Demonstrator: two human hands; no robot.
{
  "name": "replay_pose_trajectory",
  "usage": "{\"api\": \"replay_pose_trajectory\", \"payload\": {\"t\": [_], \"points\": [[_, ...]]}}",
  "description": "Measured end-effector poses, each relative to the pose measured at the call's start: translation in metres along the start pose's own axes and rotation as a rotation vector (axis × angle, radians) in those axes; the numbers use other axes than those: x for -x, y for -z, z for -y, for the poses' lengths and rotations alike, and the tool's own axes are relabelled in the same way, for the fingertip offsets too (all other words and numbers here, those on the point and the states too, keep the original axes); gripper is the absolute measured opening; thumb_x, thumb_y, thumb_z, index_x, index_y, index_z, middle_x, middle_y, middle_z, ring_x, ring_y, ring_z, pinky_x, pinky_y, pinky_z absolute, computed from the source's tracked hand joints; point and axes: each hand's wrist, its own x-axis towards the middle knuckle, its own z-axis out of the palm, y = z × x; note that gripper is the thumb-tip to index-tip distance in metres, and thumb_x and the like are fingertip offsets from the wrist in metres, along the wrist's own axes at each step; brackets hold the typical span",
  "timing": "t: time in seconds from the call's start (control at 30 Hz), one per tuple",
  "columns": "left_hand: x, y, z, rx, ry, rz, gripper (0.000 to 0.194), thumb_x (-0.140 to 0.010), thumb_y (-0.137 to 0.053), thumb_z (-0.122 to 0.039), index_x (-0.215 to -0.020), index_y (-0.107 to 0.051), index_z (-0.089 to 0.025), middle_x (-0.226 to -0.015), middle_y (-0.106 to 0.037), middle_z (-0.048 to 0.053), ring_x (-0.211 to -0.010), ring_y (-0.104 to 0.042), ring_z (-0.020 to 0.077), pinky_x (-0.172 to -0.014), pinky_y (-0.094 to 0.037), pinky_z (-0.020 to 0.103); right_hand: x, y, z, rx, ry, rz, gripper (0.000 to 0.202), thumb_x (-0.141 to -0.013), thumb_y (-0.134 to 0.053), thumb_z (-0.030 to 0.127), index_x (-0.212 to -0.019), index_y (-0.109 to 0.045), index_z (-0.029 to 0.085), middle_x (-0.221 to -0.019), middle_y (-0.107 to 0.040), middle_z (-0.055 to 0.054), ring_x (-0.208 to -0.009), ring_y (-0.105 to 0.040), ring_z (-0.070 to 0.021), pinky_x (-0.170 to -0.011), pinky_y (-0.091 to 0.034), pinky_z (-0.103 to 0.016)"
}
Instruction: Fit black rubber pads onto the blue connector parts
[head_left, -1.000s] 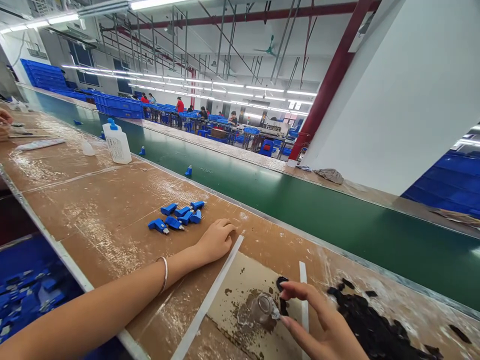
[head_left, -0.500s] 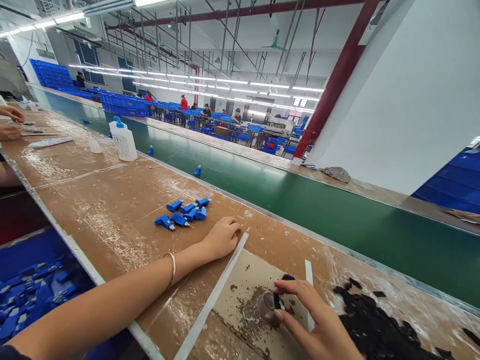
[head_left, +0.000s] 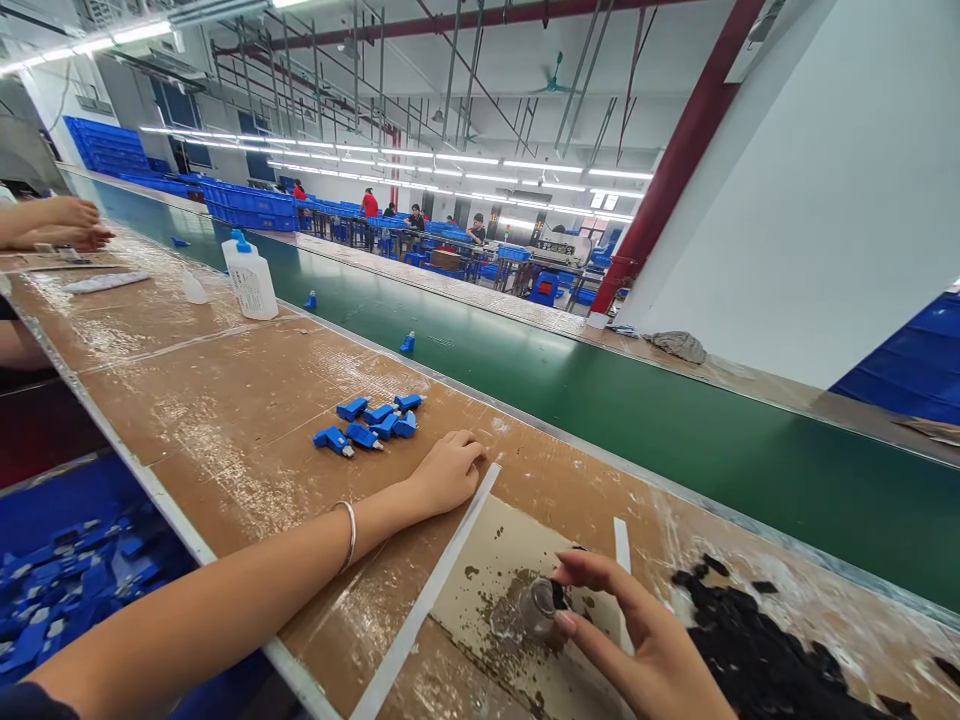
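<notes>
My right hand [head_left: 626, 625] pinches a small black piece [head_left: 559, 595] between thumb and finger, at the rim of a small clear cup [head_left: 537, 606]. The cup stands on a beige board [head_left: 480, 575] spotted with wet stains. My left hand [head_left: 448, 472] rests on the brown tabletop beside the board's white tape strip, fingers loosely bent and nothing visible in them; its fingertips are partly hidden. Behind the left hand lies a group of several small blue parts [head_left: 369, 424] with pale tips. A heap of black pieces [head_left: 757, 650] lies to the right of my right hand.
A green conveyor belt [head_left: 600, 400] runs past the table, carrying a few blue parts [head_left: 408, 343]. A white bottle with a blue cap [head_left: 251, 282] stands at the left. Below the table edge, a blue bin [head_left: 37, 520] holds many blue parts. A co-worker's hands [head_left: 64, 225] are at far left.
The black piece in my right hand has tipped slightly at the cup's rim. The blue parts on the belt have shifted slightly right. The co-worker's hands have risen and moved right.
</notes>
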Motion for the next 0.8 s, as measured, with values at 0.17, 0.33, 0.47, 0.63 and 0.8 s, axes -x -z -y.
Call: {"api": "replay_pose_trajectory", "payload": {"t": [0.17, 0.33, 0.47, 0.63, 0.8], "points": [[0.000, 0.000, 0.000, 0.007, 0.016, 0.002, 0.034, -0.072, -0.046, 0.003, -0.092, -0.065, -0.016, -0.105, -0.060, 0.010, -0.104, -0.053, 0.0241, -0.096, -0.043, 0.038, 0.000, -0.004, 0.008, -0.554, -0.213, -0.122, 0.041, -0.070, -0.073, 0.041, -0.105, -0.062, 0.022, -0.097, -0.064, -0.007, -0.093, -0.059, -0.0194, -0.080, -0.048, -0.028], [-0.002, -0.004, 0.005, 0.029, 0.055, -0.009, 0.031, -0.073, -0.048, 0.000, -0.094, -0.066, -0.015, -0.108, -0.060, 0.010, -0.107, -0.053, 0.0238, -0.098, -0.042, 0.036, -0.001, -0.003, 0.019, -0.767, -0.310, -0.262, 0.044, -0.059, -0.081, 0.040, -0.097, -0.068, 0.022, -0.093, -0.066, -0.006, -0.092, -0.059, -0.0180, -0.078, -0.048, -0.023], [-0.010, -0.006, 0.016, 0.052, 0.110, -0.030, 0.029, -0.072, -0.052, -0.002, -0.094, -0.066, -0.013, -0.111, -0.059, 0.011, -0.109, -0.053, 0.0241, -0.099, -0.041, 0.036, -0.002, -0.003, 0.020, -0.879, -0.326, -0.246, 0.039, -0.059, -0.081, 0.038, -0.093, -0.069, 0.024, -0.085, -0.067, -0.002, -0.083, -0.059, -0.0112, -0.076, -0.046, -0.016], [-0.018, -0.007, 0.024, 0.076, 0.173, -0.055, 0.029, -0.072, -0.054, -0.004, -0.097, -0.066, -0.010, -0.112, -0.059, 0.013, -0.109, -0.053, 0.0258, -0.100, -0.042, 0.037, -0.002, -0.006, 0.021, -0.818, -0.328, -0.316, 0.040, -0.059, -0.082, 0.035, -0.093, -0.068, 0.022, -0.087, -0.067, -0.002, -0.088, -0.059, -0.0123, -0.077, -0.046, -0.016], [-0.018, -0.008, 0.024, 0.091, 0.172, -0.050, 0.029, -0.072, -0.055, -0.005, -0.098, -0.067, -0.011, -0.112, -0.059, 0.013, -0.110, -0.053, 0.0251, -0.101, -0.041, 0.036, 0.002, -0.002, 0.022, -0.632, -0.278, -0.379, 0.037, -0.064, -0.078, 0.041, -0.094, -0.065, 0.024, -0.096, -0.066, -0.001, -0.100, -0.056, -0.0166, -0.081, -0.047, -0.019]]}}
